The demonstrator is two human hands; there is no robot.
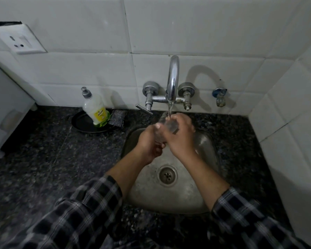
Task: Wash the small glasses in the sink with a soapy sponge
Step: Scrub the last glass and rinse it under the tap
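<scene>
Under the running tap (172, 81) at the sink's (187, 191) twelve o'clock edge, the small glass (170, 125) is gripped by both hands, left hand (148, 143) curled round it from seven o'clock, right hand (180, 136) from four, its long axis seemingly tilted toward one o'clock, the sponge (118, 118) lying at ten, nearer the left.

Dim light from the left casts the shadow of the tap (173, 78) rightward onto the tiles (223, 24); the sink (187, 194) gleams faintly; edges bend, sleeves (83, 212) blur.
</scene>
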